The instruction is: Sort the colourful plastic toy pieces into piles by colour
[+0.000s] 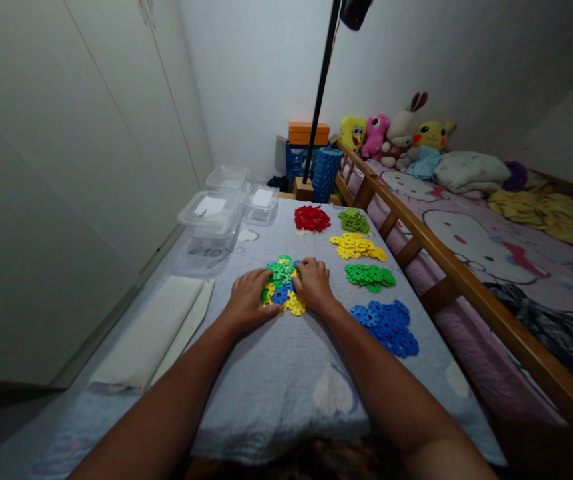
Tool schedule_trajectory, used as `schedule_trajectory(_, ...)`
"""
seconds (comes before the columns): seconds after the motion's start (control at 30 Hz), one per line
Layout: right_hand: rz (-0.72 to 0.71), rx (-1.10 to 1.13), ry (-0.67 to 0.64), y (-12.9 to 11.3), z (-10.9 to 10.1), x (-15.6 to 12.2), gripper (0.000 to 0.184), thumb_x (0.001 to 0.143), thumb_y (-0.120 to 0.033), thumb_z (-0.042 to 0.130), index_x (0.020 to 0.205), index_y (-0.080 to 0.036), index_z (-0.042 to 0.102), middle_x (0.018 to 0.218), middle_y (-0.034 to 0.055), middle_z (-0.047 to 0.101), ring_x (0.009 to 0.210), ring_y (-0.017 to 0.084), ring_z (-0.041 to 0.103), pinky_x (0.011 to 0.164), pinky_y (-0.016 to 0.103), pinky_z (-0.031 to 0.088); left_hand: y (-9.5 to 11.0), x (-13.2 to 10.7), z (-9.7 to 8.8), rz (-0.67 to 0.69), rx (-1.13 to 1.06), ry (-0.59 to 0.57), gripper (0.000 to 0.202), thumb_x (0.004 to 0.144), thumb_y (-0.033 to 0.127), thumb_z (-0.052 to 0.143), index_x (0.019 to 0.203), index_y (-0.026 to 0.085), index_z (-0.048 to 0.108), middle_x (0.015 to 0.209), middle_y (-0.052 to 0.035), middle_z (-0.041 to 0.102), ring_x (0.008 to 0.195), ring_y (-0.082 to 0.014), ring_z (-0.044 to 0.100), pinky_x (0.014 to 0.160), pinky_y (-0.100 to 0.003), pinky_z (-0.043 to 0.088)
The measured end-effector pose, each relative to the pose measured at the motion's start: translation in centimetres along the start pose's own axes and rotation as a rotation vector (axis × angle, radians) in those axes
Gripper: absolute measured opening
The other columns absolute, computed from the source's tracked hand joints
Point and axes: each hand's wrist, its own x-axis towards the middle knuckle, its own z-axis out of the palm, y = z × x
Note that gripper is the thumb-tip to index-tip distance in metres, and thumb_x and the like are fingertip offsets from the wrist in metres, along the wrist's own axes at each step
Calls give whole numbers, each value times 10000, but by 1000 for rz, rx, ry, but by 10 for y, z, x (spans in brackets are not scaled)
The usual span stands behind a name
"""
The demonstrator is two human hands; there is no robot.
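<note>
A mixed pile of flower-shaped plastic discs [281, 291], in green, blue and yellow, lies on the cloth-covered table between my two hands. My left hand [250, 298] cups the pile's left side, thumb stretched along its near edge and fingers curved around the far side. At the opposite side, my right hand [312, 283] rests against the discs with bent, parted fingers. To the right lie sorted heaps: red pieces [311, 218], light green discs [353, 221], yellow discs [358, 247], green discs [370, 276] and blue discs [387, 327].
Clear plastic boxes [211, 212] stand at the back left, some with white paper on top. A folded cream cloth [154, 330] lies at the left edge. A wooden bed rail [431, 257] borders the right side. A black pole [322, 87] rises behind the table.
</note>
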Motion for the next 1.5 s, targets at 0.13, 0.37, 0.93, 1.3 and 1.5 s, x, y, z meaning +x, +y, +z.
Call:
schedule_trajectory(0.13, 20, 38, -10, -1, 3, 2, 292, 945, -297, 576, 1207, -232, 686, 1336, 112, 590, 1207, 295, 464, 1001, 408, 381, 0, 0, 1, -3, -1, -4, 784, 702, 437, 800, 1392, 208, 508, 1452, -153, 553, 1359, -362, 493, 1139, -535, 370)
schedule_trajectory(0.37, 93, 247, 49, 3, 4, 3, 182, 849, -207, 640, 1025, -216, 685, 1132, 77, 657, 1111, 250, 521, 956, 360, 391, -2, 1, 3, 1, -2, 6, 795, 681, 427, 808, 1394, 231, 516, 1443, -135, 562, 1351, -366, 502, 1132, -532, 378)
schedule_trajectory(0.93, 295, 454, 440, 148, -77, 58, 64, 676, -179, 583, 706, -189, 639, 698, 4, 642, 687, 173, 569, 681, 284, 424, -4, -1, -8, -109, 101, -61, 910, 687, 536, 828, 1465, 209, 488, 1566, -198, 431, 1446, -399, 395, 1171, -566, 329)
schedule_trajectory(1.3, 610, 335, 484, 224, -66, 92, 144, 682, -152, 604, 776, -149, 714, 786, 64, 726, 722, 195, 635, 663, 263, 457, -18, -3, -10, -172, 173, -73, 940, 670, 595, 803, 1482, 227, 505, 1599, -190, 390, 1448, -421, 377, 1147, -573, 359)
schedule_trajectory(1.5, 670, 305, 466, 232, -57, 112, 158, 666, -142, 617, 775, -146, 730, 828, 102, 750, 752, 214, 672, 671, 266, 481, -17, -3, -13, -187, 181, -86, 905, 675, 579, 794, 1464, 225, 527, 1576, -176, 420, 1420, -409, 406, 1149, -542, 365)
